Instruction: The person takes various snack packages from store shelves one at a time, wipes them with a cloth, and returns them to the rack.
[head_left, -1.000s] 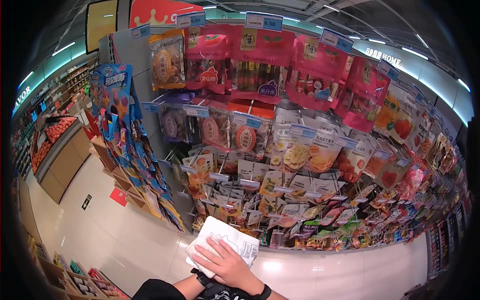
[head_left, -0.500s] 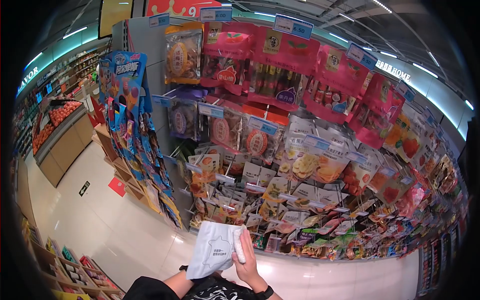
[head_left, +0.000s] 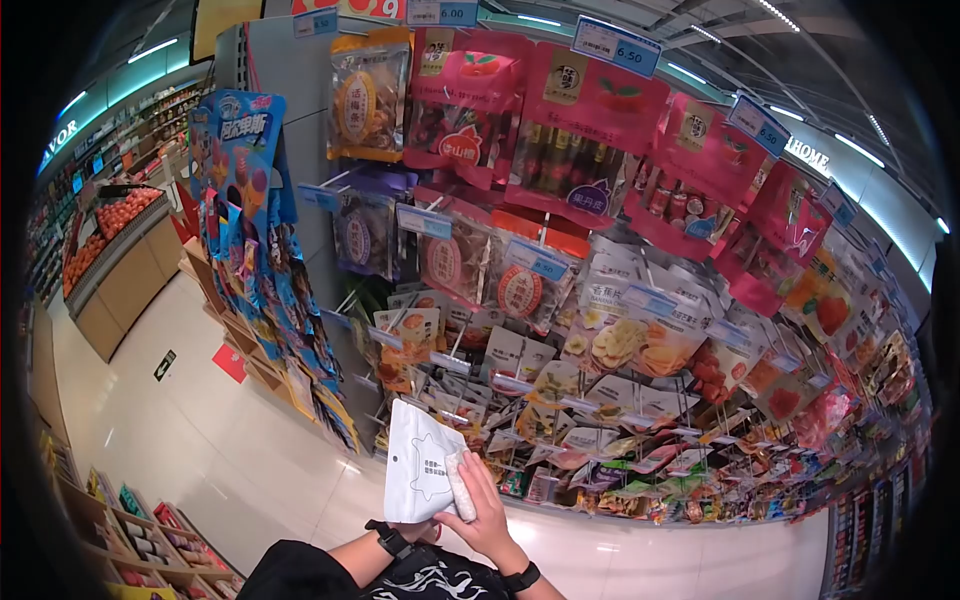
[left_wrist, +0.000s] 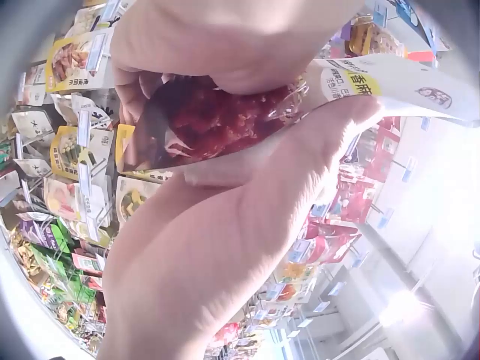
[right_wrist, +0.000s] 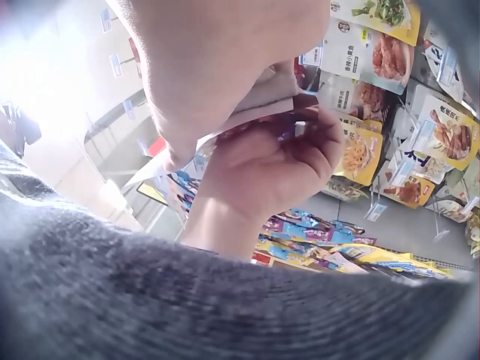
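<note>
Price tag [head_left: 617, 46] at upper centre of the head view, above the pink snack bags: reads "6.50". Second tag [head_left: 443, 12] at the top edge, just left of it: "6.00". Third tag [head_left: 315, 22] at top left: looks like "5.50", partly cut off.

Wall sign [head_left: 808, 155], upper right: "HOME", white letters. Wall lettering [head_left: 60, 146], upper left: "AVOR", start of word out of frame.

White pouch [head_left: 424, 475] held at lower centre: small dark print, too small to read. Hanging bags carry Chinese characters, mostly too small.
</note>
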